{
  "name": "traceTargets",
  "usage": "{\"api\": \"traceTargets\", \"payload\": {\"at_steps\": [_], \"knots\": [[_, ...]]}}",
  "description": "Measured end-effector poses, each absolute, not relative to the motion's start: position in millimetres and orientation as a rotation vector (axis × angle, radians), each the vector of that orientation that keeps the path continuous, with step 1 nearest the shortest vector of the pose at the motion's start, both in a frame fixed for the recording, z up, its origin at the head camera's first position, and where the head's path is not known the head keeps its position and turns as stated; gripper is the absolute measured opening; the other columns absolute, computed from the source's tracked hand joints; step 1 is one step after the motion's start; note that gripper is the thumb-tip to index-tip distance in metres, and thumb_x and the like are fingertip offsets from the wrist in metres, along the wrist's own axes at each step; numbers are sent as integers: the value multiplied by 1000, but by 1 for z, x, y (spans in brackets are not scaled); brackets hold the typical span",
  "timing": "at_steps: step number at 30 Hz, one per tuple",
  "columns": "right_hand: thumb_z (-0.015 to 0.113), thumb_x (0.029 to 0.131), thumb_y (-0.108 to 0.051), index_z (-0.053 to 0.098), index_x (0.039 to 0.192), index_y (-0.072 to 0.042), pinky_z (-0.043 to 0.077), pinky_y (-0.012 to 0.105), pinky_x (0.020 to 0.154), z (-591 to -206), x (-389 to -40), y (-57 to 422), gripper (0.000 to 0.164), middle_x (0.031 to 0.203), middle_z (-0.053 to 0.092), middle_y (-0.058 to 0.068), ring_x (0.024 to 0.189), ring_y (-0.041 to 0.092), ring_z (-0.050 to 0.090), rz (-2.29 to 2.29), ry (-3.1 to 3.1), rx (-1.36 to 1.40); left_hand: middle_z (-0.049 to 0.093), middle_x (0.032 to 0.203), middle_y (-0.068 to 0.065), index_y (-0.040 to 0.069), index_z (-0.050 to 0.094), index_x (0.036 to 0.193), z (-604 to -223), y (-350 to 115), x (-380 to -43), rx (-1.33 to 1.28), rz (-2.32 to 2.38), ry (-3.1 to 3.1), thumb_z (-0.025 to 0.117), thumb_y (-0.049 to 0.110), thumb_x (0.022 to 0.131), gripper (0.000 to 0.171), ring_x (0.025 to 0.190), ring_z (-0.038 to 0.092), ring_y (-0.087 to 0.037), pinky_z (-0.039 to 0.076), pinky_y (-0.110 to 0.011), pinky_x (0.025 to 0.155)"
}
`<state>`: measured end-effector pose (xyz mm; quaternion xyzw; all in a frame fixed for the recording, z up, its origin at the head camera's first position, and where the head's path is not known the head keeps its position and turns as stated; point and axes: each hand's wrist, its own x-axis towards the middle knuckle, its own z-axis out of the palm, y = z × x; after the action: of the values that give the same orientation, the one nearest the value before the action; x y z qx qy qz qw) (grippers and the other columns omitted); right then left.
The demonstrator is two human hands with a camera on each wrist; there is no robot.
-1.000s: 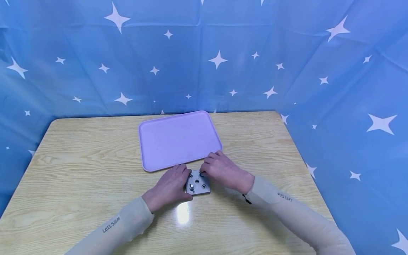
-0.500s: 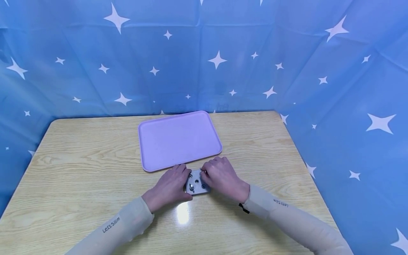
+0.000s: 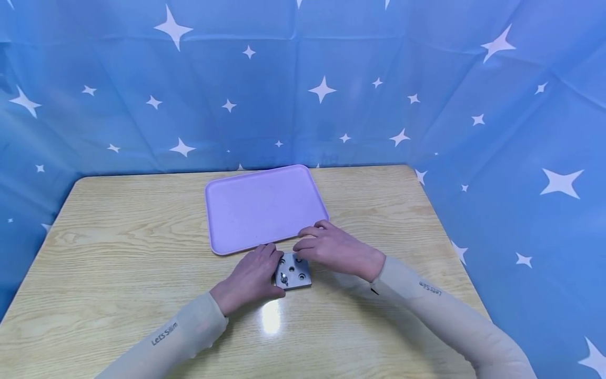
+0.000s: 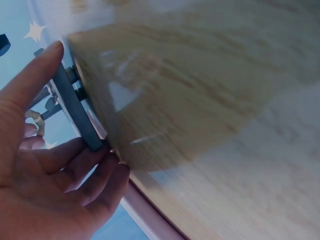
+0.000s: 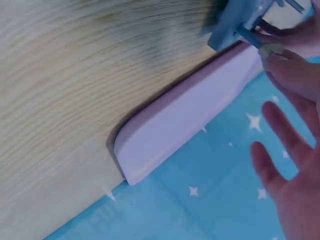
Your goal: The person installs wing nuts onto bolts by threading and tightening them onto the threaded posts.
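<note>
A square metal plate (image 3: 294, 275) with several holes lies on the table, raised on bolt heads that show beneath it in the left wrist view. My left hand (image 3: 253, 276) grips its left side, thumb at the near edge and fingers at the far edge. A wing nut (image 3: 284, 279) sits on a bolt at the plate's near left corner. At the far right corner another bolt (image 5: 248, 36) stands up, and my right hand (image 3: 333, 250) pinches the wing nut (image 5: 271, 49) on it between thumb and index finger. The other right fingers are spread.
Just beyond the plate lies a purple tray (image 3: 265, 210), its near edge close to both hands. The wooden table (image 3: 142, 226) reaches back to a blue curtain (image 3: 265, 68) with white stars, which also hangs along the right side.
My right hand turned inward over the far right corner, then turned back with its fingers spreading out. The left hand and the plate have stayed in place.
</note>
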<state>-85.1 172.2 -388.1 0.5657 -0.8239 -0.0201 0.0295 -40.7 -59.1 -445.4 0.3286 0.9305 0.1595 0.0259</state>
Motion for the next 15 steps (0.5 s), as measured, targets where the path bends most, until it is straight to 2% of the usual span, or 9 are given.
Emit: {"api": "traceTargets", "payload": {"at_steps": [11, 15], "knots": [[70, 86, -15, 73, 100, -23, 38, 37, 91, -394, -89, 164, 16, 100, 64, -9, 106, 14, 52, -197, -2445, 1743, 49, 94, -3, 1, 60, 112, -446, -59, -41, 998, 491, 2871, 86, 48, 58, 75, 85, 48, -20, 43, -35, 74], [70, 88, -19, 72, 96, -20, 39, 35, 85, -399, -88, 162, 9, 96, 65, -7, 96, 14, 54, -164, -2496, 1663, 49, 94, -3, 1, 60, 112, -446, -58, -41, 989, 498, 2867, 86, 48, 58, 76, 85, 48, -21, 43, -36, 74]]}}
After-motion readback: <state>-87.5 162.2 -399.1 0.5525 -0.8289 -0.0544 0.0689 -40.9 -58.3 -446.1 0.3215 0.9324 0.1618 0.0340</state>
